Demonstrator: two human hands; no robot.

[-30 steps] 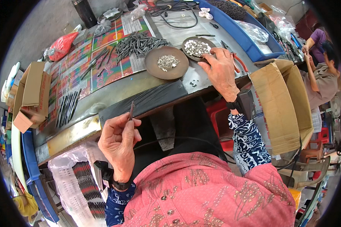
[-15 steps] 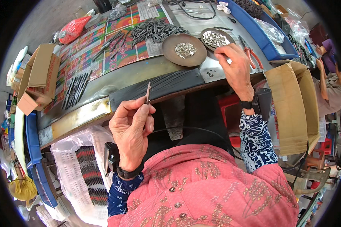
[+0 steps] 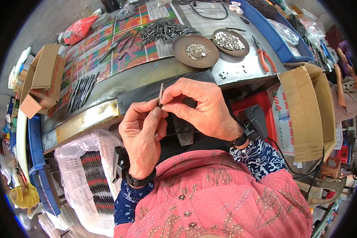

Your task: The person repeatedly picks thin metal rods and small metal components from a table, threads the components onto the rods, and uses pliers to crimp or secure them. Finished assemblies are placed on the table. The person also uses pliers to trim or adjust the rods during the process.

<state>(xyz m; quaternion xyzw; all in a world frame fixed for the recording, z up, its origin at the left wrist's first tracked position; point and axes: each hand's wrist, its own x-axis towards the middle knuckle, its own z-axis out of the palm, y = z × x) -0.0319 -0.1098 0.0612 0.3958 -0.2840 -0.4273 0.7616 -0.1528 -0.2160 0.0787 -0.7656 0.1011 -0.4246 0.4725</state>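
My left hand (image 3: 142, 135) pinches a slim, narrow strip (image 3: 161, 90), which stands upright above the fingertips. My right hand (image 3: 206, 109) meets it there, thumb and forefinger closed at the strip's lower part; anything small between these fingertips is hidden. Both hands are in front of the bench edge, over a dark covering (image 3: 139, 95). Beyond them lies a brown round dish (image 3: 180, 59) with small silvery metal pieces. A second brown dish (image 3: 246, 49) with small, flat silvery pieces is to its right.
Behind the dishes lies a heap of slim black pieces (image 3: 166, 31); more black pieces (image 3: 83, 91) lie in a row at left. Red-handled pliers (image 3: 265, 59) rest at right. Cardboard boxes (image 3: 47, 75) flank the bench, and a plastic-lined basket (image 3: 71, 170) stands below left.
My right hand has come from the dish of flat silvery pieces, down and left, to the strip in my left hand. The left hand has shifted only slightly.
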